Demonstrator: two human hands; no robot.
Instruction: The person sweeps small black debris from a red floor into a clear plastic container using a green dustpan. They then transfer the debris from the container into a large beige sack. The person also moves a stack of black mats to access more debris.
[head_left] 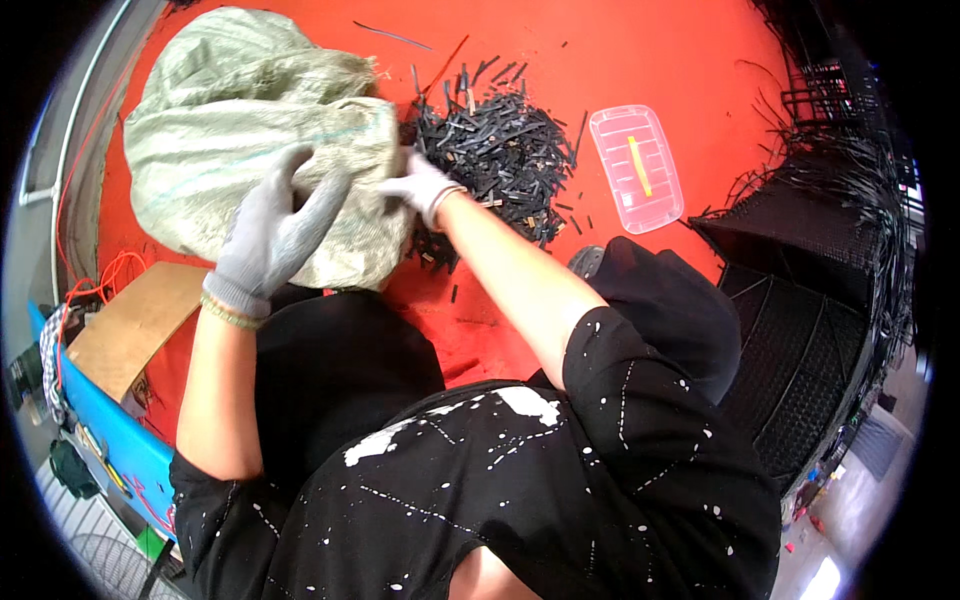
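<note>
A large pale-green woven sack (250, 140) lies bulging on the red floor, in front of me and to the left. My left hand (270, 230), in a grey-white glove, is over the sack's near side with thumb and fingers spread, holding nothing. At the sack's right edge is my right hand (425, 188), also gloved. Its thumb lies over the sack's face, and its other fingers go behind the edge, partly hidden; it seems to pinch the fabric. Right beside that hand spreads a heap of short black strips (500, 165).
A clear plastic lid (637, 170) with a yellow strip lies right of the heap. Black crates (800, 350) with many long thin black strands stand at the far right. On the left are a brown board (135, 325), a blue panel (130, 445) and orange cord (110, 280).
</note>
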